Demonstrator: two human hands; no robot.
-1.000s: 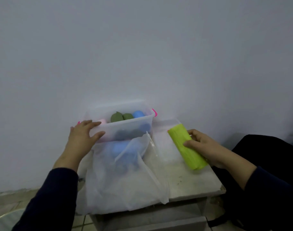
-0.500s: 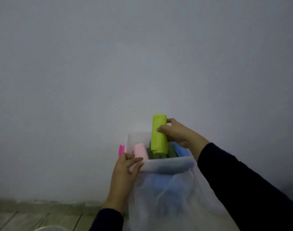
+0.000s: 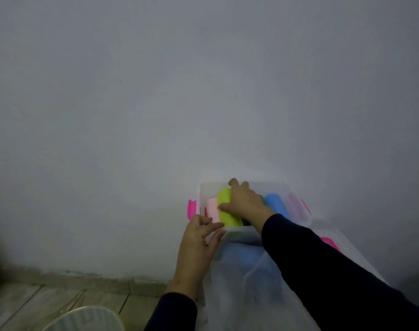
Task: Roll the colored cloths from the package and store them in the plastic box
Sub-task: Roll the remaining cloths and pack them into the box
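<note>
A person in dark long sleeves is reaching both hands toward a clear plastic box [image 3: 284, 188] standing against a plain grey-white wall [image 3: 179, 91]. The box has bright pink latches [image 3: 191, 209] on its left and right ends.

The right hand [image 3: 244, 204] is lying inside the box, palm down, its fingers curling over the far end of a lime-green roll [image 3: 227, 211] and its thumb pressing the roll's near side. The green roll is lying flat in the box, pointing away from the viewer. Just to its left, touching it, a pale pink roll [image 3: 212, 210] is lying the same way. To the right of the hand a blue roll [image 3: 276, 204] is lying in the box too. A dark sliver is showing under the wrist; what it is cannot be told.

The left hand [image 3: 199, 240] is resting on the box's near left corner, its fingers slightly bent and lying over the rim, steadying it rather than gripping hard.

In front of the box a translucent white bag [image 3: 246, 283] is hanging down, with something blue showing dimly through it.

At lower left, a tiled floor [image 3: 48, 299] is meeting the wall, and a pale round rim [image 3: 84, 318] is showing at the bottom edge.
</note>
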